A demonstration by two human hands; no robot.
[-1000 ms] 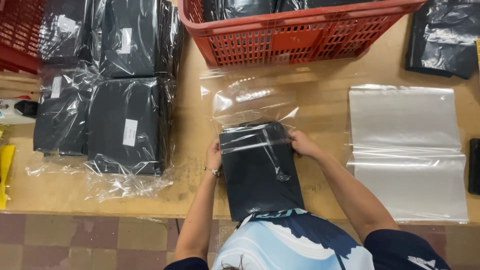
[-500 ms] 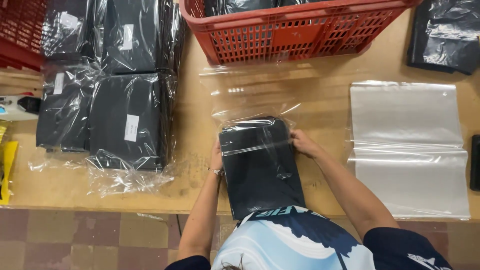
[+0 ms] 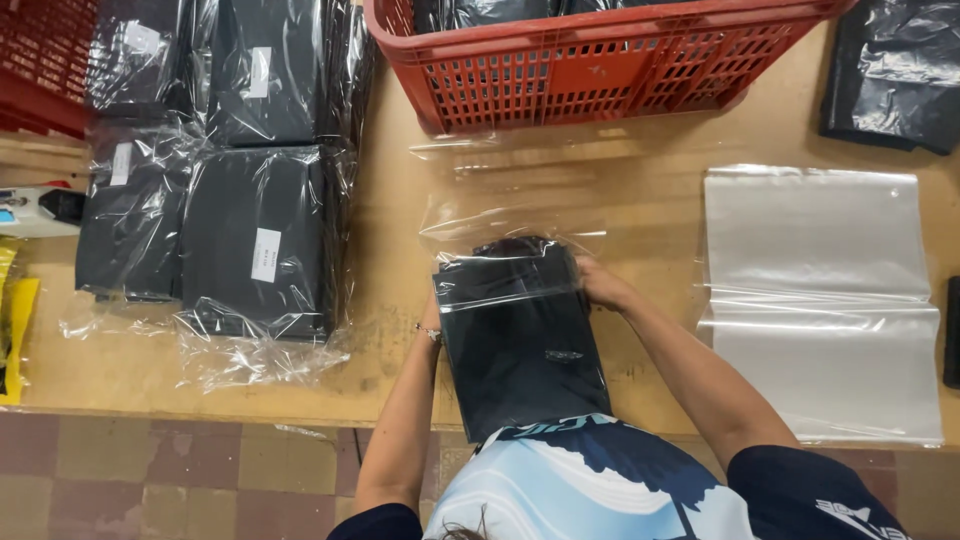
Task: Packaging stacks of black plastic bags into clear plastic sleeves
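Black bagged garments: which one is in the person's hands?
The black folded garment at the table's near edge, between the left hand and right hand, only partly inside its clear bag; the others lie stacked, untouched.

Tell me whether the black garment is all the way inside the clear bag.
Partly in. The black garment has only its far end under the clear bag; both hands, left hand and right hand, flank it.

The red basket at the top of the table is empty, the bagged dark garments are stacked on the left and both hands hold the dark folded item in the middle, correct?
Not quite. The head view shows the red basket holds dark bagged items. The rest stands: bagged dark garments stacked left, left hand and right hand on the dark folded item.
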